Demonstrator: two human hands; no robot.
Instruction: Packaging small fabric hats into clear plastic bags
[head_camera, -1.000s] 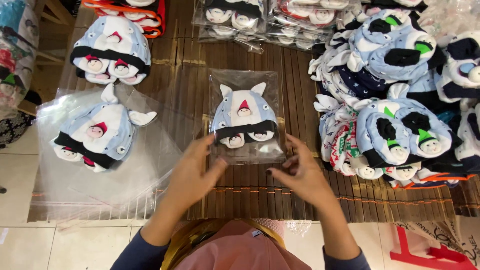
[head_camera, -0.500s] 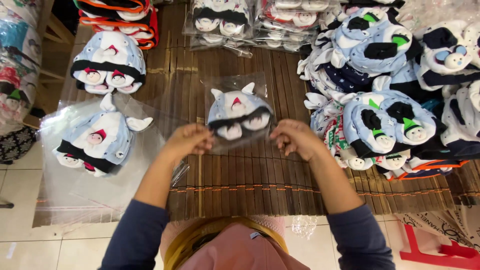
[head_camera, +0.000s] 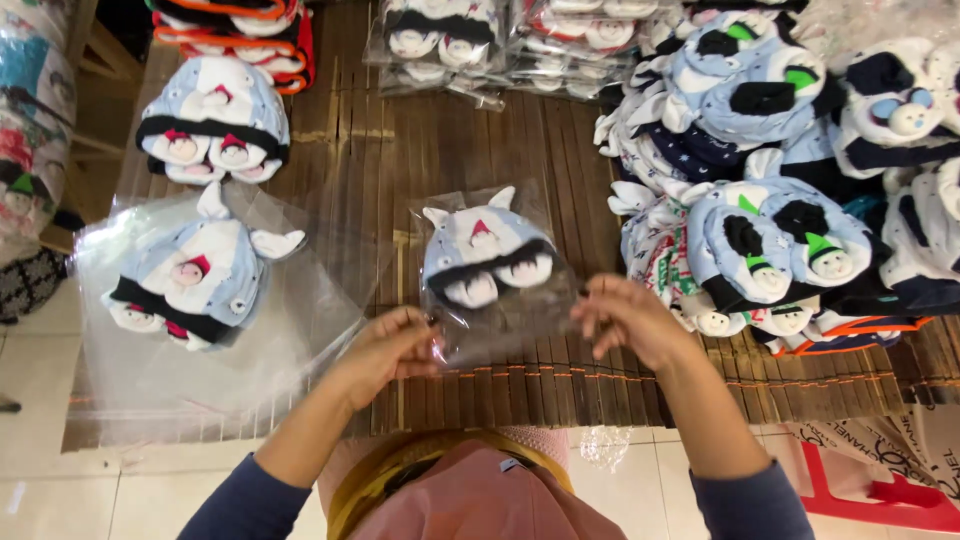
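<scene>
left hand (head_camera: 385, 350) | my fingers pinch clear bag (head_camera: 500, 300) corner | right hand (head_camera: 625, 320) pinches other corner | penguin hat (head_camera: 485, 258) inside, above slatted desk (head_camera: 390, 150)

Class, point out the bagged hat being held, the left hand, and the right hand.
bagged hat (head_camera: 487, 262), head view, on its pale blue crown.
left hand (head_camera: 385, 348), head view, on its back.
right hand (head_camera: 625, 320), head view, on its back.

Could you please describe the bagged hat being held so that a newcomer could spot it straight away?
On the brown slatted bamboo mat, look near the front edge, between the loose hat pile at right and the clear plastic sheets at left. There the left hand and right hand pinch a clear plastic bag holding a light-blue eared baby hat. It alone is in hand.
</scene>
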